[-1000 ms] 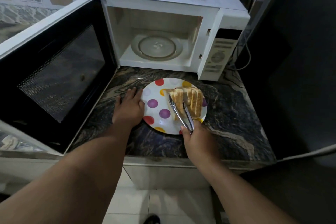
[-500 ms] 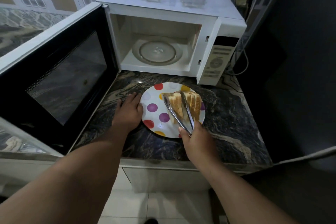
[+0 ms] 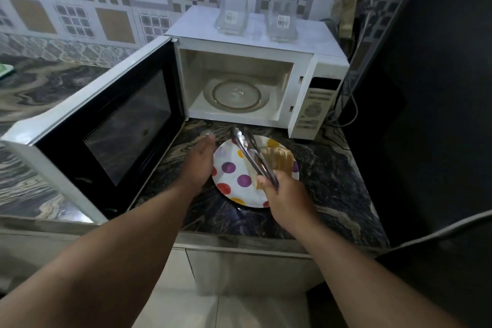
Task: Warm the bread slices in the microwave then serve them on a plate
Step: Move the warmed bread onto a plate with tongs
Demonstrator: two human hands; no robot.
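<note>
A white plate point(image 3: 234, 189) with coloured dots sits on the dark marble counter in front of the white microwave point(image 3: 314, 93). Several bread slices point(image 3: 279, 161) lie on the plate's right half. My right hand point(image 3: 282, 194) grips metal tongs point(image 3: 250, 153) whose tips point away over the plate's far rim, empty and lifted off the bread. My left hand point(image 3: 198, 165) rests flat at the plate's left edge, fingers together. The microwave door point(image 3: 106, 125) is swung wide to the left. Its glass turntable point(image 3: 235, 94) carries nothing.
Two clear glass containers point(image 3: 233, 17) stand on top of the microwave. Cables point(image 3: 351, 104) hang to its right beside a dark appliance wall point(image 3: 426, 88). The open door blocks the counter's left side. The counter edge point(image 3: 239, 241) runs just below the plate.
The tongs have come off the bread and their tips now point past the plate's far rim. My left hand has slid forward along the plate's left edge. The camera has tilted up.
</note>
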